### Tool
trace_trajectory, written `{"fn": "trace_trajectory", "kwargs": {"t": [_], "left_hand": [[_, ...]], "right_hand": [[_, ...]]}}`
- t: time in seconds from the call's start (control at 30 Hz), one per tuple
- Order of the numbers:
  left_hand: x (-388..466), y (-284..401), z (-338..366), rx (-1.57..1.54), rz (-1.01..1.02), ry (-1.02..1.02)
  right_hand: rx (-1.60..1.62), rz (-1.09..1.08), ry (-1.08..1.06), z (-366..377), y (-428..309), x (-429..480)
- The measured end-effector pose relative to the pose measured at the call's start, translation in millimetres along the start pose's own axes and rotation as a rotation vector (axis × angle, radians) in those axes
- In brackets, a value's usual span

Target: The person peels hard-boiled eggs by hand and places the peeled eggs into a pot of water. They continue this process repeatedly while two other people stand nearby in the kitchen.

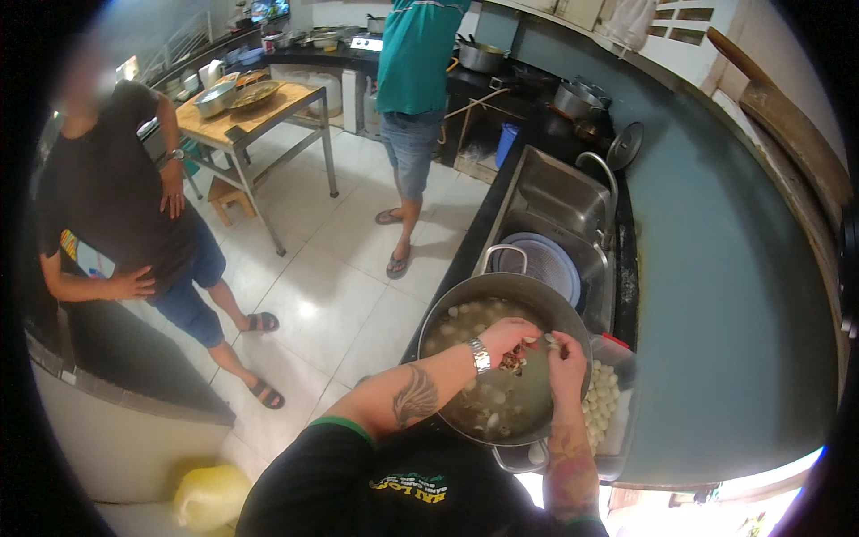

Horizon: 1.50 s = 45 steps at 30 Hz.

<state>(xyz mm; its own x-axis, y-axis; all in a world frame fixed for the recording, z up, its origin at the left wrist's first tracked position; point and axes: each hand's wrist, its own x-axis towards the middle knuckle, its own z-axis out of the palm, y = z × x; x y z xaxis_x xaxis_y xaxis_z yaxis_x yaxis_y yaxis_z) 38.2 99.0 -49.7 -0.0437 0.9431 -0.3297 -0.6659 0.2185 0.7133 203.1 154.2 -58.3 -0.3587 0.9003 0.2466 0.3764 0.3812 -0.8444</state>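
A wide metal pot [463, 288] of cloudy water stands before me, with small pale eggs [493, 419], apparently quail eggs, and shell bits in it. My left hand [508, 340], with a metal watch at the wrist, is over the water and pinches a small whitish egg [530, 339]. Speckled brown shell pieces [512, 362] show just under its fingers. Close beside it, my right hand [568, 366] holds a small pale piece [551, 339] between thumb and fingers; whether it is egg or shell is unclear. Peeled eggs [600, 403] fill part of a clear plastic container [629, 386] right of the pot.
Behind the pot, a bluish colander [569, 258] sits in the steel double sink [533, 161]. A person in a dark shirt [114, 174] stands at left, another in a teal shirt [416, 60] farther back. A wooden-topped table [295, 101] holds pans. Pots [482, 59] line the far counter.
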Motion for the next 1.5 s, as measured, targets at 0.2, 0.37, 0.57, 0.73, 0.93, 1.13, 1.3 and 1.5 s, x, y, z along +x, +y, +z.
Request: {"fn": "trace_trajectory", "kwargs": {"t": [0.2, 0.37, 0.57, 0.73, 0.93, 1.13, 1.3, 1.5], "left_hand": [[-2.0, 0.1, -1.0, 0.114, -0.007, -0.073], [-5.8, 2.5, 6.1, 0.185, -0.100, -0.091], [-3.7, 3.2, 0.3, -0.013, -0.132, -0.136], [-1.3, 2.4, -1.8, 0.009, -0.155, -0.124], [-2.5, 5.5, 0.1, 0.015, -0.137, -0.147], [-5.3, 5.2, 5.5, 0.158, -0.059, -0.128], [-5.5, 5.0, 4.4, 0.145, -0.078, -0.085], [-1.2, 0.8, 5.1, 0.164, -0.043, -0.057]], "right_hand": [[0.133, -0.104, -0.168, 3.3, -7.6, -4.4], [0.182, -0.046, -0.201, 4.9, -11.0, -3.7], [0.210, -0.042, -0.064, 5.4, -9.0, -5.3], [0.103, 0.003, -0.088, 0.7, -9.9, -3.6], [0.126, 0.018, -0.102, 2.4, -11.7, -4.4], [0.085, 0.015, -0.103, 0.4, -12.2, -3.0], [0.127, 0.009, -0.148, 1.7, -13.1, -1.6], [0.109, 0.003, -0.152, -1.1, -15.2, -6.3]]}}
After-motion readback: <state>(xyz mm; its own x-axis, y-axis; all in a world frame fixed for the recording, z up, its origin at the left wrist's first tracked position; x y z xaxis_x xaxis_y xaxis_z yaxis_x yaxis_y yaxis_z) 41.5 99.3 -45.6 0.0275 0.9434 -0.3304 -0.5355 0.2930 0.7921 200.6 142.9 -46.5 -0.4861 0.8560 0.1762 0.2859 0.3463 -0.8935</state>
